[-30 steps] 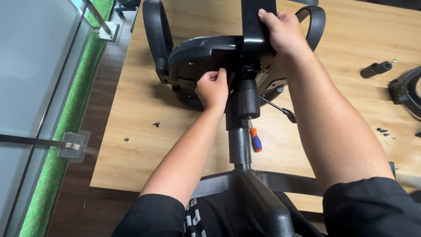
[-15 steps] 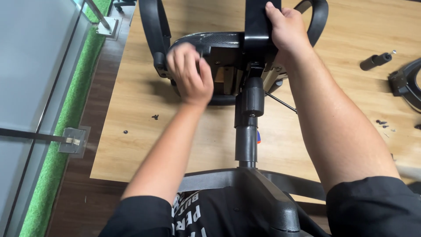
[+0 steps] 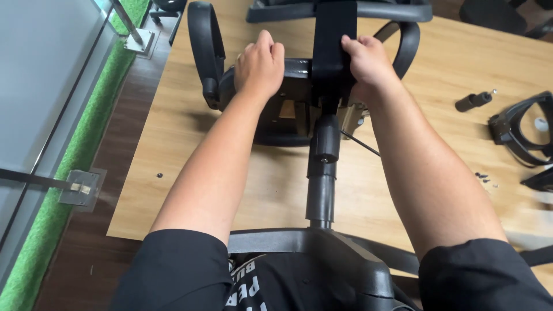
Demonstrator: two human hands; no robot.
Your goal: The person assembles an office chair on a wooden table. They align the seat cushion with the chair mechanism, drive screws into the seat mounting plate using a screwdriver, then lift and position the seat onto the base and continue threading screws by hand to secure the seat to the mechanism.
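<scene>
An overturned black office chair (image 3: pixel 299 109) lies seat-down on the wooden table (image 3: pixel 173 167), its gas-lift column (image 3: pixel 321 178) pointing back toward the person. Left hand (image 3: pixel 259 68) is closed in a fist on the seat underside, beside the armrest loop (image 3: pixel 203 52). Right hand (image 3: pixel 368 63) is curled around the black central bracket (image 3: pixel 334 40). A small black cylinder (image 3: pixel 473 101) lies well apart on the right.

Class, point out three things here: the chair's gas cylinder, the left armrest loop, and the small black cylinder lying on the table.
gas cylinder (image 3: pixel 321 184), head view, mid column.
armrest loop (image 3: pixel 201 52), head view, outer curve.
small black cylinder (image 3: pixel 472 101), head view, middle of body.
</scene>
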